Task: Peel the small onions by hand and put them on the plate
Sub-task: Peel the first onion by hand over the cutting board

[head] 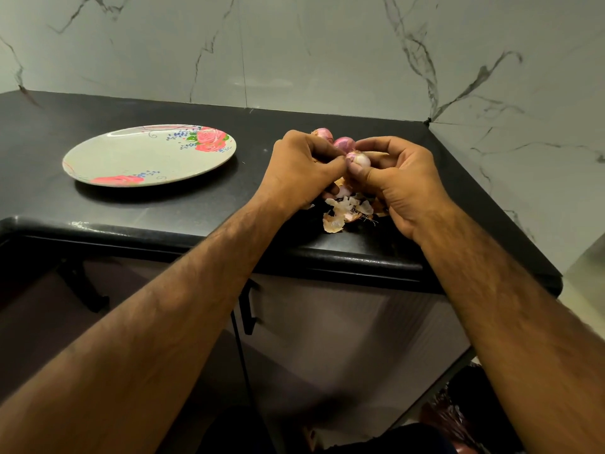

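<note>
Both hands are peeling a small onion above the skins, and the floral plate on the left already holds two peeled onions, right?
Not quite: the head view shows the floral plate holding no onions. The left hand and right hand do hold a small onion above the skins.

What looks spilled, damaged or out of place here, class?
Only the onion skins: they lie scattered on the black counter near its front edge, beneath the left hand and right hand gripping a small onion. Nothing looks damaged.
</note>
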